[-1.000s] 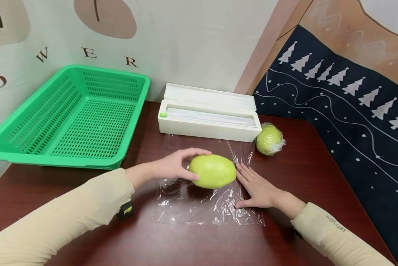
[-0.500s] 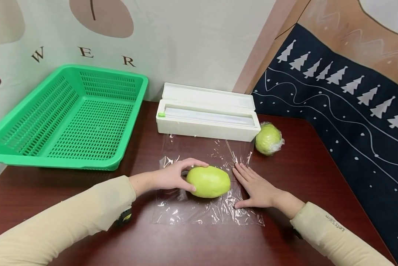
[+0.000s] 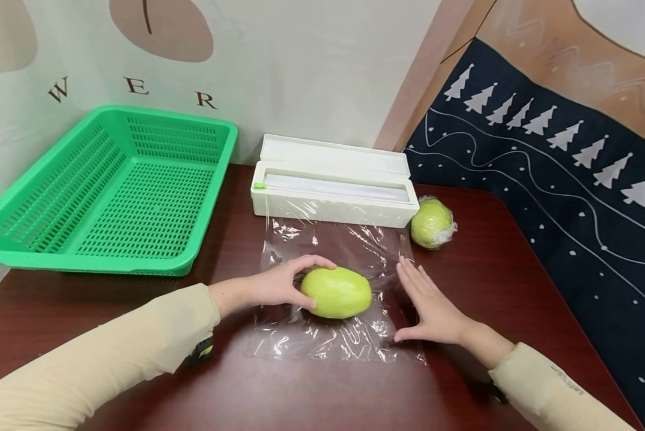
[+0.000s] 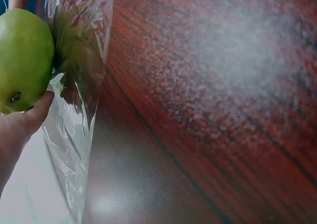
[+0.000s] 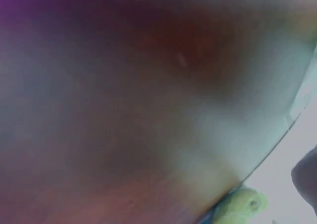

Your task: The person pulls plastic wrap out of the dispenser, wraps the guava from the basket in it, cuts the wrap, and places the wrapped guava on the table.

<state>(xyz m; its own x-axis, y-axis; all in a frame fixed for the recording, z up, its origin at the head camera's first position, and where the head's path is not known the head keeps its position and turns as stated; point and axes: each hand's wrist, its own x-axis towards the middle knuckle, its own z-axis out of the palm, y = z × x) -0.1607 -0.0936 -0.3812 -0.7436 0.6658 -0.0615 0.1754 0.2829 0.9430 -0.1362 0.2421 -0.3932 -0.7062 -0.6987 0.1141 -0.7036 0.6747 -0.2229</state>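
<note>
An oval yellow-green fruit (image 3: 336,293), like a small melon, rests on a sheet of clear cling film (image 3: 300,341) on the table. My left hand (image 3: 284,283) grips its left end between thumb and fingers. The left wrist view shows the fruit (image 4: 22,60) with a dark stem scar facing the thumb, and film beside it. My right hand (image 3: 432,308) is at the film's right edge, fingers straight and thumb spread, holding nothing; whether it touches the film is unclear. Part of a green fruit (image 5: 237,206) shows low in the blurred right wrist view.
Behind the fruit stands a white cling film box (image 3: 333,209), lid raised, with film running out of its front. A wrapped green fruit (image 3: 431,224) sits at its right end. A green plastic basket (image 3: 203,209) occupies the table's back left.
The left hand has lowered the fruit onto the film, slightly towards me. The right hand, earlier pressed flat on the film, has moved right, and the film now lies wider there.
</note>
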